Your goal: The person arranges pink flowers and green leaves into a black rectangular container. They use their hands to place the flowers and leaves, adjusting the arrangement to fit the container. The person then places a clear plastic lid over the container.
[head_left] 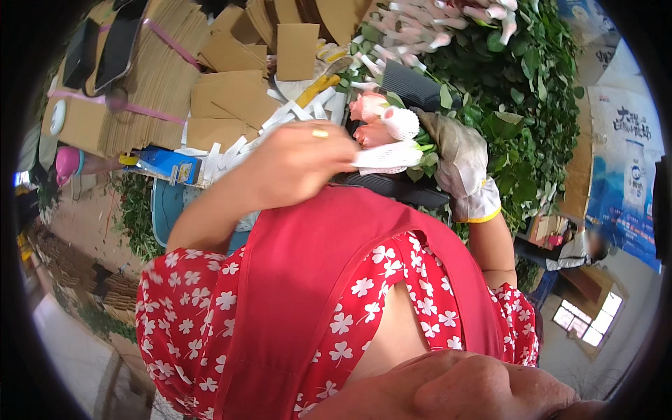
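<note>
My bare left hand (pixel 304 162), with a yellow ring on one finger, closes its fingertips on the end of a white mesh sleeve (pixel 388 158). The sleeve lies lengthwise over a flower head, which it hides; a green stem and leaves come out on its right. On that side my right hand (pixel 455 150), in a soiled white work glove with a yellow cuff, is closed around the stem end. Its fingertips are partly hidden. Just beyond lie pink roses (pixel 369 107) and another rose head in a white net (pixel 400 124), on dark corrugated sheet (pixel 416 85).
White net sleeves (pixel 301 112) lie in a pile behind my left hand, near cardboard pieces (pixel 231 94) and stacked cardboard (pixel 150 77). Many netted roses (pixel 420 28) and leafy stems (pixel 518 133) fill the far right. A blue bin (pixel 162 213) stands low on the left.
</note>
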Demonstrator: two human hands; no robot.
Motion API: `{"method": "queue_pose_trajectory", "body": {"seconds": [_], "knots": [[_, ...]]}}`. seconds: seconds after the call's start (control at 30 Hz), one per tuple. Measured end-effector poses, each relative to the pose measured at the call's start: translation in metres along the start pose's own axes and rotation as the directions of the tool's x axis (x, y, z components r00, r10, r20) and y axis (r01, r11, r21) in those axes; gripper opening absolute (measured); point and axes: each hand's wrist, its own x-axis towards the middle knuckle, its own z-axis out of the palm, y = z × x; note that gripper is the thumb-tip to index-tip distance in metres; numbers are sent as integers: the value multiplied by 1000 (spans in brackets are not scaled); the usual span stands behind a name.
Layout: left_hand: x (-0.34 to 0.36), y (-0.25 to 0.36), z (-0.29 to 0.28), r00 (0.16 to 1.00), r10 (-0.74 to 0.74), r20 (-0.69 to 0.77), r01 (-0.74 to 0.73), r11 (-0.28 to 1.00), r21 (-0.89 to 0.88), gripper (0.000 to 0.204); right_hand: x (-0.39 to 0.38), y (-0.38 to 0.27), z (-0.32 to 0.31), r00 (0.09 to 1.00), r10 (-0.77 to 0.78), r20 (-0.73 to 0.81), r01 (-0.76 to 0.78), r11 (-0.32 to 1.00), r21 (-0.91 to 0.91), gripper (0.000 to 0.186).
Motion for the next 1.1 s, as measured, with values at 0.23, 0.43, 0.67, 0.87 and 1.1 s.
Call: {"method": "queue_pose_trajectory", "body": {"seconds": [0.23,0.43,0.67,0.87,1.1], "knots": [[29,-4,-7,975,-131,-178,156,979,135,38,-4,3,9,998,-12,-70,14,999,30,40],[39,-5,16,939,254,-233,-203,954,223,23,-8,5,5,999,4,-46,-6,999,-32,48],[-4,-1,-38,954,-275,122,198,880,432,38,-16,17,-18,979,169,-114,-168,986,22,51],[42,-12,39,928,-193,319,238,965,-108,35,-15,16,-20,937,285,-201,-213,924,317,45],[43,14,15,910,377,-169,-409,884,-228,22,-51,54,-18,775,620,-126,-120,339,933,40]]}}
